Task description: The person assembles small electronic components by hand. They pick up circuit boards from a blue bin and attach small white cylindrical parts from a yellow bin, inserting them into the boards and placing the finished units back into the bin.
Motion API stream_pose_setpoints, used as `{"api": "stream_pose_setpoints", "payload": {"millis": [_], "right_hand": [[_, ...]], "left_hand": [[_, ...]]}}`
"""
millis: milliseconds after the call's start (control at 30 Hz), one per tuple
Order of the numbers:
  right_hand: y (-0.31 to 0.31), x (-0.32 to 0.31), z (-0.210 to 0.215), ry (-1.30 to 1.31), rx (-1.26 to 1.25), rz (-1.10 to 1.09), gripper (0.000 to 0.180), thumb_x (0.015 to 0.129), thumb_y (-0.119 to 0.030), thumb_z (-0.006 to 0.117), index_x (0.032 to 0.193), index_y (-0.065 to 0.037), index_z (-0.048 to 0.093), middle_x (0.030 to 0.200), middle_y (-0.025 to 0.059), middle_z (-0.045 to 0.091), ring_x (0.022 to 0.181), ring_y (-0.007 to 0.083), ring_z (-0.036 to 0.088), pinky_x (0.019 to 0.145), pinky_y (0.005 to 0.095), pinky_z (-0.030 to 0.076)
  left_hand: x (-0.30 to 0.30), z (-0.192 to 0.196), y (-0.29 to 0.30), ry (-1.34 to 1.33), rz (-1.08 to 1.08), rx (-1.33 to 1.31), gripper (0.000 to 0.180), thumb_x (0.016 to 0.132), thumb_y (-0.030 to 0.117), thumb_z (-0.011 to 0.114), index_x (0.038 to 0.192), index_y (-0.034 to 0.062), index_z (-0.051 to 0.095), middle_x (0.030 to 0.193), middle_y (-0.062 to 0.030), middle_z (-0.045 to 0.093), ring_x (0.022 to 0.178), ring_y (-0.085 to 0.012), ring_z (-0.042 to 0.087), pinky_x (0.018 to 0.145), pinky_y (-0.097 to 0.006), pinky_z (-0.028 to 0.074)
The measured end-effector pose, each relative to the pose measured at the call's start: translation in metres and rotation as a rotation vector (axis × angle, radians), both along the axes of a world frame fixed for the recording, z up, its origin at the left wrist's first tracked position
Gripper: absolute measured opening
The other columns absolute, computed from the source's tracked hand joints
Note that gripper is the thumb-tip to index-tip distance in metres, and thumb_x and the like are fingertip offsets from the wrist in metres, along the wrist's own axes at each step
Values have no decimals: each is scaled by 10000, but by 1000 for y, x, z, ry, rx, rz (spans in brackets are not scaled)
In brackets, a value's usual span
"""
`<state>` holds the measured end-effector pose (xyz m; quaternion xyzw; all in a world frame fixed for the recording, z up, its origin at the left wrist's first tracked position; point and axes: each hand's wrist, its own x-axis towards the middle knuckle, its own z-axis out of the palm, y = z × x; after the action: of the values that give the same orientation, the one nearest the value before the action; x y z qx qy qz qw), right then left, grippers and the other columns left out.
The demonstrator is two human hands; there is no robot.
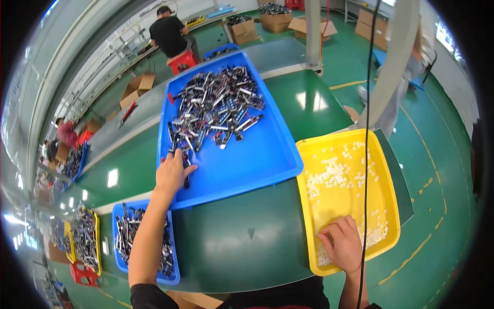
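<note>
My left hand (173, 172) reaches into the near left corner of a large blue tray (262, 154) and rests on a black and silver part at the edge of a heap of such small parts (216, 105). My right hand (342, 244) is inside a yellow tray (383, 175) at my right, fingers curled down onto a patch of small white round pieces (334, 177). Whether either hand has anything pinched is hidden by the fingers.
A smaller blue bin (119, 211) of similar dark parts sits at my lower left on the green table (242, 242). More bins lie far left. A person in black sits at the far end by cardboard boxes (242, 31). A black cable (366, 154) hangs across the yellow tray.
</note>
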<state>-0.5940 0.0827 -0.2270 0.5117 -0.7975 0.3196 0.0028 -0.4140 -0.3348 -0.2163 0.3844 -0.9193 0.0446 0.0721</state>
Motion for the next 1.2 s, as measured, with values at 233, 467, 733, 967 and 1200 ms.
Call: {"api": "stream_pose_setpoints", "payload": {"millis": [233, 467, 733, 967, 1200], "right_hand": [[5, -1, -3, -43, -142, -16, 189, 690, -16, 747, 796, -59, 597, 737, 95, 589, 696, 297, 549, 658, 390, 427], [4, 5, 1, -62, -163, -145, 210, 685, 38, 744, 852, -29, 635, 783, 108, 602, 733, 301, 589, 634, 374, 481], [-24, 29, 22, -132, -338, -51, 219, 726, 87, 724, 920, 9, 657, 836, 136, 634, 729, 267, 622, 623, 312, 493], [-70, 64, 33, -915, -614, 166, 197, 792, 112, 685, 975, 42, 665, 914, 135, 654, 773, 178, 626, 673, 266, 498], [-97, 74, 22, -1145, -676, 255, 202, 824, 135, 645, 1013, 65, 646, 967, 125, 611, 883, 171, 605, 742, 271, 502]], "left_hand": [[9, 18, 7, 272, 78, 349, 366, 849, 221, 683, 1104, 31, 501, 896, -180, 652, 775, -342, 674, 670, -403, 544], [20, 65, 81, 1176, 157, 1230, 380, 920, 167, 504, 1270, 23, 479, 960, -129, 626, 771, -244, 666, 596, -313, 548], [17, 35, 161, 1727, -119, 1905, 370, 939, 160, 477, 1281, 21, 501, 982, -106, 559, 771, -217, 571, 664, -317, 514], [2, 22, 193, 1512, -141, 1540, 328, 797, -47, 664, 1025, 67, 458, 998, -139, 576, 740, -176, 576, 645, -288, 492], [2, 19, 202, 1517, -185, 1469, 381, 751, -64, 705, 884, 92, 384, 1002, -209, 611, 689, -176, 601, 604, -271, 527]]}}
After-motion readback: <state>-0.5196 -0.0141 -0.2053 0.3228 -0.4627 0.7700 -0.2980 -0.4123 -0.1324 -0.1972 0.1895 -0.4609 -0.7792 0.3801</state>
